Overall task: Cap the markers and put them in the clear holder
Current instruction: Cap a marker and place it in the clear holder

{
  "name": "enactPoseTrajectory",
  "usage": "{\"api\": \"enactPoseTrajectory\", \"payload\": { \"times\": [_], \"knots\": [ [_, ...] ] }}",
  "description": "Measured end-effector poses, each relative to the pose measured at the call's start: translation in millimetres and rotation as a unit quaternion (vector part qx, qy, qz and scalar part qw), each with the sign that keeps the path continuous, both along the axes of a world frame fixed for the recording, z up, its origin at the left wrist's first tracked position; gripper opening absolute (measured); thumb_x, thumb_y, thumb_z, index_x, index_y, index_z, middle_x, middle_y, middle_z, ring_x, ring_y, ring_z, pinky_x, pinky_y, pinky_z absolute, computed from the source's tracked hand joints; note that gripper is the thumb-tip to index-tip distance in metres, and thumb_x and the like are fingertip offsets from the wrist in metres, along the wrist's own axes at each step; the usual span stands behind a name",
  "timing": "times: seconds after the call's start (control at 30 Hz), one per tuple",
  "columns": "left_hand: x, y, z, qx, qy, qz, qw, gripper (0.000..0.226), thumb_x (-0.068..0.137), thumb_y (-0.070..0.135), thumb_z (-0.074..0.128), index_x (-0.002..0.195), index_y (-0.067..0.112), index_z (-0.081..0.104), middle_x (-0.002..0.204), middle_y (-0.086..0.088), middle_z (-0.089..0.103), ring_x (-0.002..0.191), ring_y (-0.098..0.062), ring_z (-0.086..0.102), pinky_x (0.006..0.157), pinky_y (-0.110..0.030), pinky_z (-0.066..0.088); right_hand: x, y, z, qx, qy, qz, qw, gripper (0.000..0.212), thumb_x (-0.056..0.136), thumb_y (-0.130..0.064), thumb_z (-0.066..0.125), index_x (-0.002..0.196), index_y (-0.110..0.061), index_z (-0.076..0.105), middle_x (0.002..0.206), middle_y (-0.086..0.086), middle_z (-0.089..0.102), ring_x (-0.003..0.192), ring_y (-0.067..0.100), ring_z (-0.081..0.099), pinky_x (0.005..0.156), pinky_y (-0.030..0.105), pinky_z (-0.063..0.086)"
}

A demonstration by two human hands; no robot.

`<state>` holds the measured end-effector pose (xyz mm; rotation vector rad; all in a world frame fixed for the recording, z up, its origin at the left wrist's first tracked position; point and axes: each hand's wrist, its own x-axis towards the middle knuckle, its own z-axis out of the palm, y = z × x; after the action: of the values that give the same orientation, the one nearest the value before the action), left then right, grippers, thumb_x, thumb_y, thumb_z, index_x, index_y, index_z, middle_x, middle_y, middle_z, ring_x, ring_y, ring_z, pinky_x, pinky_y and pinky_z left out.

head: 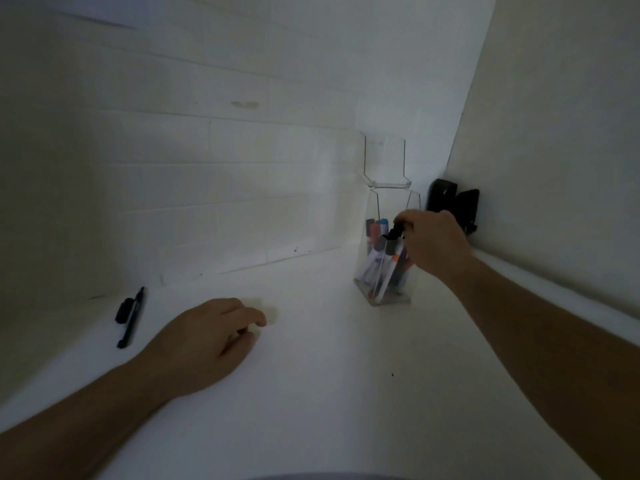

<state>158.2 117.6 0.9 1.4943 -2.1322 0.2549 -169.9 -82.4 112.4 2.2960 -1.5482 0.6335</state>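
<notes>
Over the clear holder (382, 271) our right hand (433, 242) pinches a black marker (396, 233) upright; our left hand (207, 337), loosely curled and empty, lies nearer the pen (131, 317)

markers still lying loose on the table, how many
1. A black marker lies at the far left of the table, its cap beside it. The right hand holds another over the clear holder; the markers inside overlap, so they cannot be counted.

Right hand (433, 242) extended forward — fingers pinched closed, palm down. Left hand (204, 341) rested flat, fingers loosely curled.
</notes>
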Motion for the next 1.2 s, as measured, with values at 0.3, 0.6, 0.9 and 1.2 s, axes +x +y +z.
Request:
{"api": "enactPoseTrajectory", "payload": {
  "times": [0.3,0.6,0.9,1.2],
  "knots": [
    [29.5,11.8,23.5,-0.064,0.039,0.081,0.994,0.024,0.088,0.044,0.052,0.107,0.039,0.066,0.079,0.016,0.051,0.062,-0.001,0.048,0.06,-0.026,0.047,48.1,47.7,-20.6,-0.07,-0.2,0.152,0.965,0.032,0.096,-0.014,0.053,0.125,-0.024,0.062,0.111,-0.001,0.054,0.092,0.012,0.053,0.081,0.029,0.047],
    [123.3,17.1,51.0,-0.172,0.342,0.337,0.86,0.037,0.087,0.015,0.053,0.116,0.037,0.058,0.09,0.0,0.057,0.076,-0.019,0.057,0.075,-0.037,0.054,230.4,133.3,-87.9,0.183,-0.1,0.402,0.891,0.041,0.097,-0.034,0.057,0.138,-0.03,0.056,0.115,-0.001,0.055,0.09,0.01,0.052,0.088,0.025,0.043],
    [128.0,10.6,41.4,-0.097,0.342,0.373,0.857,0.045,0.073,0.015,0.042,0.11,0.036,0.057,0.093,0.002,0.058,0.085,-0.022,0.058,0.078,-0.039,0.054,282.7,151.0,-93.0,0.161,0.017,0.34,0.926,0.037,0.098,-0.055,0.045,0.101,-0.023,0.065,0.105,0.009,0.055,0.102,0.033,0.056,0.081,0.037,0.046],
    [113.7,12.4,35.4,0.196,0.204,0.401,0.871,0.042,0.065,0.058,0.063,0.079,0.018,0.067,0.077,0.002,0.07,0.073,-0.019,0.066,0.069,-0.033,0.056,170.4,81.2,-80.8,0.201,0.071,0.168,0.962,0.027,0.1,-0.045,0.052,0.098,-0.021,0.039,0.087,0.003,0.048,0.077,0.026,0.049,0.069,0.033,0.038]
  ]
}}
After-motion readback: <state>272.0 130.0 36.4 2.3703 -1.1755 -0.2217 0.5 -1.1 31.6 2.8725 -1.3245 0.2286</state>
